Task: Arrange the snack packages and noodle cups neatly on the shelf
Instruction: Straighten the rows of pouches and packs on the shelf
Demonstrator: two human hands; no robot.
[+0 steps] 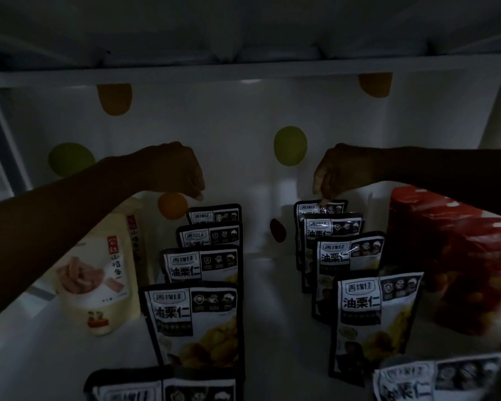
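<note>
The right hand [344,169] reaches in with its fingers [323,195] drawn together and pointing down. They pinch the top edge of the rearmost black-and-white plastic snack pouch [321,208] of the right-hand row. That pouch stands upright directly under the fingertips, close to the white back wall [229,125] with its coloured dots. In front of those fingers, toward the camera, four more pouches of the same kind [376,311] stand one behind another, the nearest cut off by the lower edge of the view. Just beside this row, on the side of the fingers away from the other hand, a large red plastic package [451,256] sits under the right forearm. The left hand [180,172] hangs with its fingers [198,193] curled tight toward the palm; in the dim light they appear to hold nothing. Just below them and a little toward the right hand stands the rear black-and-white pouch of the left row [214,214], its top corner near the fingertips but apart from them. Four matching pouches [191,322] line up in front of it. Under the left forearm, on the outer side of those fingers, two cream-coloured pouches with red labels [96,282] stand on the white shelf floor [26,357].
</note>
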